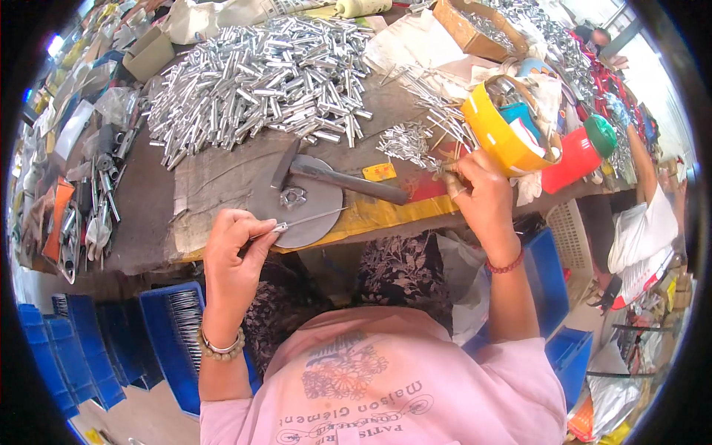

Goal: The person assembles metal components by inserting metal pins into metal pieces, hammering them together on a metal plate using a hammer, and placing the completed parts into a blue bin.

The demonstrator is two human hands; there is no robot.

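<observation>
My left hand [233, 248] pinches a small metal sleeve with a thin rod [308, 219] sticking out to the right, over a round steel plate [315, 204]. A hammer [348, 182] lies across that plate, beside a small metal block [293, 196]. My right hand [482, 193] reaches to a scatter of thin metal pins [408, 141] on the table, fingers curled at the pins; whether it holds any I cannot tell. A big heap of short silver tubes [259, 74] lies behind the plate.
A yellow tub [493, 133] with odds and ends and a red bottle with green cap [578, 152] stand at the right. Blue crates [170, 326] sit below the table edge. Another person [638, 222] sits at the far right. Tools [89, 208] clutter the left.
</observation>
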